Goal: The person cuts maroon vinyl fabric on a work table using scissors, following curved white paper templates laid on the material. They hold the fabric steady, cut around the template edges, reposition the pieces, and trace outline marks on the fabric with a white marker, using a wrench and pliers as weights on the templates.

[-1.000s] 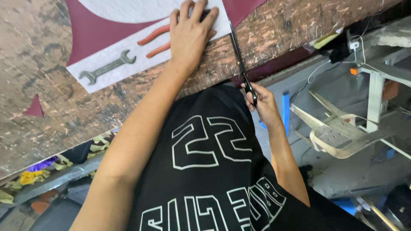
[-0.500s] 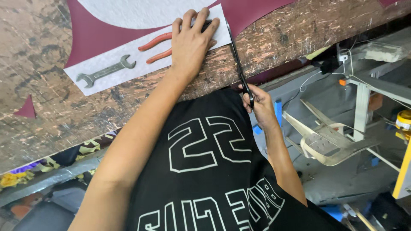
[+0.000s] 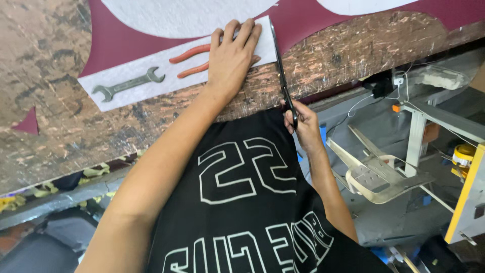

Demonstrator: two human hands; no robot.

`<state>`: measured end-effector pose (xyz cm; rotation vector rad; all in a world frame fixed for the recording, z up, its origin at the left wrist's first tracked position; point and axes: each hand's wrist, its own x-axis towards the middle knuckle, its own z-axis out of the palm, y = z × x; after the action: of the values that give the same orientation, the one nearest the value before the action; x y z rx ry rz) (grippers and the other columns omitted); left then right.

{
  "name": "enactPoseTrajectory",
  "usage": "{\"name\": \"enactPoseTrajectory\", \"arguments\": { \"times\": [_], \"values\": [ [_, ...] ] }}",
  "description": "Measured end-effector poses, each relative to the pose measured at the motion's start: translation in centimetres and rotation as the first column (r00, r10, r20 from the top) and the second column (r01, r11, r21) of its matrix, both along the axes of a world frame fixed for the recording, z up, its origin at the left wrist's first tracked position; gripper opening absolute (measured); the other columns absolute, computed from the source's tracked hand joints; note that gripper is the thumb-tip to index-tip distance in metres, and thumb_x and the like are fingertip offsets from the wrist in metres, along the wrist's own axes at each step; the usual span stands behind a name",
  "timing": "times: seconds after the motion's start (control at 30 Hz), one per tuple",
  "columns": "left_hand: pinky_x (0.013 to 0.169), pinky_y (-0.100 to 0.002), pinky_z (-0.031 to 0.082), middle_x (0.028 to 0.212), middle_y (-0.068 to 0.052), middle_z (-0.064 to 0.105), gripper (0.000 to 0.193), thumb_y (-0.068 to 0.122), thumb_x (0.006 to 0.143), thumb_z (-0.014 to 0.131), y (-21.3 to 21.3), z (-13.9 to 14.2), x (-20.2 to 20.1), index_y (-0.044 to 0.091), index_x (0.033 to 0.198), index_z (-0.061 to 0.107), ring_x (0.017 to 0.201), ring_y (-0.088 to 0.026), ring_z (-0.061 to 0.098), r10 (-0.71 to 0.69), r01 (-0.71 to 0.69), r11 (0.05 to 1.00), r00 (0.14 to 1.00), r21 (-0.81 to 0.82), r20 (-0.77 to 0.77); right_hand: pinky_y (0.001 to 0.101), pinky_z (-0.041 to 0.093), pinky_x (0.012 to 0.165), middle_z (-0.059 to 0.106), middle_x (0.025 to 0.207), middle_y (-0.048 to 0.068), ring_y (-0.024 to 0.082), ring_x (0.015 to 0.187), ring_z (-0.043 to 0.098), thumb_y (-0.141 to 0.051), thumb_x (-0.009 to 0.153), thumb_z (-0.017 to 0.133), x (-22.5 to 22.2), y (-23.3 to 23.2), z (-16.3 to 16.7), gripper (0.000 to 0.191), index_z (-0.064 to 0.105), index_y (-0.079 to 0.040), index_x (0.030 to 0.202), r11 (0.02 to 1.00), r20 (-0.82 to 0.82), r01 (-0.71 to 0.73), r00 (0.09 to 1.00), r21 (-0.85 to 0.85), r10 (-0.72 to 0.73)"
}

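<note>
My left hand (image 3: 233, 56) lies flat, fingers spread, on a white sheet (image 3: 166, 76) on the worn wooden table (image 3: 45, 96). Under and beside the hand are red-handled pliers (image 3: 189, 59). A grey open-ended wrench (image 3: 129, 85) rests on the same sheet to the left. My right hand (image 3: 299, 121) is at the table's front edge, closed around the handles of long black scissors (image 3: 279, 65). Their blades run along the right edge of the white sheet, over dark maroon material (image 3: 116, 43).
A second white piece (image 3: 182, 15) lies on the maroon material further back. A small maroon triangle scrap (image 3: 28, 123) sits at the left. Below the table to the right are a metal frame (image 3: 379, 172), cables and a yellow post (image 3: 467, 197).
The view has shifted slightly, so the table sits lower in frame. Both hands keep their hold; the scissors stay along the sheet's right edge.
</note>
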<state>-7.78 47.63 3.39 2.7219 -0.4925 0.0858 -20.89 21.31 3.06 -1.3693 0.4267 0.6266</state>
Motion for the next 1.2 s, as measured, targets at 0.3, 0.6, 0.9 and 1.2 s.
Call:
{"name": "enactPoseTrajectory", "arguments": {
  "times": [0.3,0.6,0.9,1.2],
  "values": [
    [0.106,-0.048,0.037,0.147,-0.007,0.052,0.072,0.029,0.084,0.081,-0.3,0.6,0.1,0.007,0.147,0.053,0.132,-0.029,0.046,0.011,-0.011,1.000,1.000,-0.009,-0.015,0.0209,0.038,0.055,0.060,0.075,0.001,0.007,0.062,0.051,-0.020,0.101,0.068,0.7,-0.2,0.7,0.041,0.063,0.001,0.136,0.999,-0.005,-0.010,1.000,0.037,0.010],
    [0.107,-0.048,0.037,0.147,-0.007,0.053,0.070,0.027,0.084,0.080,-0.6,0.2,0.0,0.007,0.146,0.053,0.132,-0.029,0.047,0.039,-0.039,0.999,0.999,-0.012,-0.014,0.0209,0.038,0.054,0.060,0.077,0.001,0.007,0.061,0.050,-0.020,0.100,0.067,1.5,-0.8,1.4,0.041,0.063,0.002,0.134,0.999,-0.024,-0.045,0.999,0.001,0.045],
    [0.112,-0.061,0.030,0.141,-0.012,0.054,0.062,0.026,0.087,0.079,-1.8,0.3,-1.9,0.014,0.143,0.055,0.136,-0.033,0.045,0.240,-0.240,0.971,0.971,-0.003,-0.024,0.0225,0.035,0.051,0.058,0.072,0.002,0.008,0.057,0.049,-0.033,0.097,0.069,6.6,-6.5,5.8,0.047,0.066,0.001,0.129,0.956,-0.205,-0.280,0.934,0.087,0.292],
    [0.116,-0.075,0.015,0.141,-0.011,0.052,0.056,0.030,0.089,0.081,-4.3,1.8,-2.0,0.015,0.138,0.059,0.140,-0.036,0.039,0.525,-0.536,0.844,0.833,-0.021,-0.174,0.0226,0.037,0.050,0.059,0.071,-0.002,0.006,0.055,0.049,-0.020,0.095,0.069,25.0,-11.1,6.3,0.039,0.069,-0.002,0.129,0.675,-0.310,-0.737,0.638,0.020,0.705]
  ]
}}
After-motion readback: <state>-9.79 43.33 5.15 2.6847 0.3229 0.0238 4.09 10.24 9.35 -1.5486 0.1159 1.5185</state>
